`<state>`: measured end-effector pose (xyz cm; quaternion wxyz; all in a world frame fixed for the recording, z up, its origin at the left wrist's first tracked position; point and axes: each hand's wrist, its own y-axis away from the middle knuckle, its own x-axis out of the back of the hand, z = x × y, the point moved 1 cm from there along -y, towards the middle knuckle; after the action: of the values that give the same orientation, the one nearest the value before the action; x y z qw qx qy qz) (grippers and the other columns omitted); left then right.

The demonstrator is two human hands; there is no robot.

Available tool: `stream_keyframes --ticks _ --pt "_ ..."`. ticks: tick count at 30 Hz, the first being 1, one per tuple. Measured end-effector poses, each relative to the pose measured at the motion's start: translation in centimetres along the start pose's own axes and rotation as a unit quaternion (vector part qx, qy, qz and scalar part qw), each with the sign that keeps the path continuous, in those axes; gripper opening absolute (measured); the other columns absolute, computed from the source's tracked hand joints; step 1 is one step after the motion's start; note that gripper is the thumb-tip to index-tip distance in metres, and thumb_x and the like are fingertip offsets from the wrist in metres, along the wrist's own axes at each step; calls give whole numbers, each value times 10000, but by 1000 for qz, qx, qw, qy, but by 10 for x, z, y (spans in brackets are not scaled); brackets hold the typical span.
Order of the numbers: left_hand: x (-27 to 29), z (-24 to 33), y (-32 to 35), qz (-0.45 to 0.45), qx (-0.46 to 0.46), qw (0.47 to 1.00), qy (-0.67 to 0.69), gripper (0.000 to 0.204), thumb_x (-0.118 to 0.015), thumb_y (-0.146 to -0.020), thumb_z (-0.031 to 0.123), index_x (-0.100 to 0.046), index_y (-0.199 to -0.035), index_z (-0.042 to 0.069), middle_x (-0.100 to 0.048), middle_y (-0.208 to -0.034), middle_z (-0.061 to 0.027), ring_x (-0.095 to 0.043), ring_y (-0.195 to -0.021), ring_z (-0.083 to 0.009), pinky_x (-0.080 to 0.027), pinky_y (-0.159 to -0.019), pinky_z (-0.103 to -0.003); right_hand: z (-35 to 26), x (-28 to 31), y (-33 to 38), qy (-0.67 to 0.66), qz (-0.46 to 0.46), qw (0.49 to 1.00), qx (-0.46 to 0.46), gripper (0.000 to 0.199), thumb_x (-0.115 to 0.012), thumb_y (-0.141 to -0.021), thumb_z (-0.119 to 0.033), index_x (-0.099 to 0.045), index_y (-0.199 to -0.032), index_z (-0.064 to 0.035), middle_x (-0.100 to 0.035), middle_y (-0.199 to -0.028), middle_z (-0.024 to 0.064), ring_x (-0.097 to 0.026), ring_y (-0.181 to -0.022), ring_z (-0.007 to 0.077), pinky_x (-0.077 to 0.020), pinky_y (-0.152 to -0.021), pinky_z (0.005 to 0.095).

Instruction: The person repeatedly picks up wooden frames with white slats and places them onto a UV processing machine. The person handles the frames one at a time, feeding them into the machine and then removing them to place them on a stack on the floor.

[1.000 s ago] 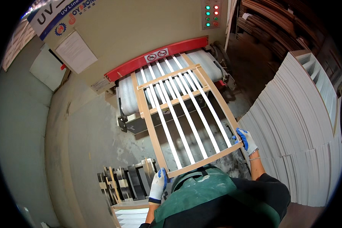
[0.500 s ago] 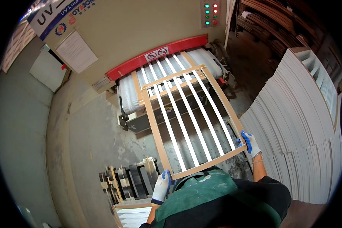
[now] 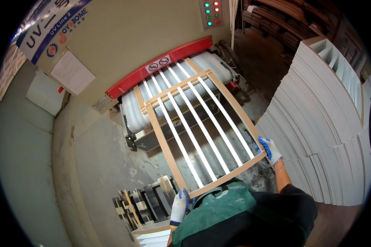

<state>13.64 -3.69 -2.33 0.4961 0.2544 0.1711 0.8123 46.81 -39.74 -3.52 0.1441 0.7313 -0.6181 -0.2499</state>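
A slatted panel (image 3: 231, 175) with a brown frame and white slats lies in front of me, its near rail at my waist. My left hand (image 3: 179, 206), in a white and blue work glove, is closed on its near left corner. My right hand (image 3: 270, 149), gloved alike, grips the near right corner. The panel's far rail rests at the front of a conveyor belt (image 3: 134, 109). Under and beyond that rail, a second slatted panel (image 3: 139, 96) lies on the belt and runs under a red guard bar (image 3: 123, 84). Some fingertips are hidden.
A tall stack of white-edged panels (image 3: 317, 111) stands close on my right. Lower left are dark and wooden blocks (image 3: 146, 203) and another slatted panel (image 3: 152, 238). A beige machine (image 3: 123, 37) with a lit button panel (image 3: 211, 14) stands behind the belt.
The second panel has slid farther under the red guard bar, its near rail now almost beneath the held panel's far rail. Both hands keep their grip. The view has shifted slightly.
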Motion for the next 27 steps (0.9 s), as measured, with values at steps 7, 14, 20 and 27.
stream_keyframes --ticks 7,14,20,27 --pt "-3 -7 -3 6 12 1000 19 444 -368 -1033 350 -552 -881 -24 -570 -730 -166 -573 -692 -251 -443 -660 -387 -3 -1 -6 9 3 1000 -14 371 -691 -920 -273 -658 -1184 -15 -692 -973 123 -710 -795 234 -523 -494 319" --pt "-6 7 4 57 -140 980 -127 472 -381 -1034 372 -564 -858 -25 -592 -732 -160 -584 -700 -234 -449 -665 -383 0 0 -17 26 8 1000 1 418 -735 -891 -323 -663 -1130 12 -683 -898 130 -692 -724 228 -528 -497 321" --pt "-9 9 -19 29 -27 999 11 502 -364 -1049 377 -585 -843 -24 -625 -705 -176 -646 -662 -259 -495 -650 -387 -7 -4 -42 30 -8 999 8 463 -739 -895 -333 -650 -1176 25 -682 -947 130 -700 -738 239 -544 -520 329" --pt "7 -12 -62 39 -5 998 44 533 -370 -1059 422 -585 -846 -17 -632 -686 -141 -684 -683 -253 -534 -668 -360 -15 -22 -82 60 -40 997 28 463 -725 -907 -378 -649 -1160 3 -672 -897 104 -692 -692 237 -571 -531 344"
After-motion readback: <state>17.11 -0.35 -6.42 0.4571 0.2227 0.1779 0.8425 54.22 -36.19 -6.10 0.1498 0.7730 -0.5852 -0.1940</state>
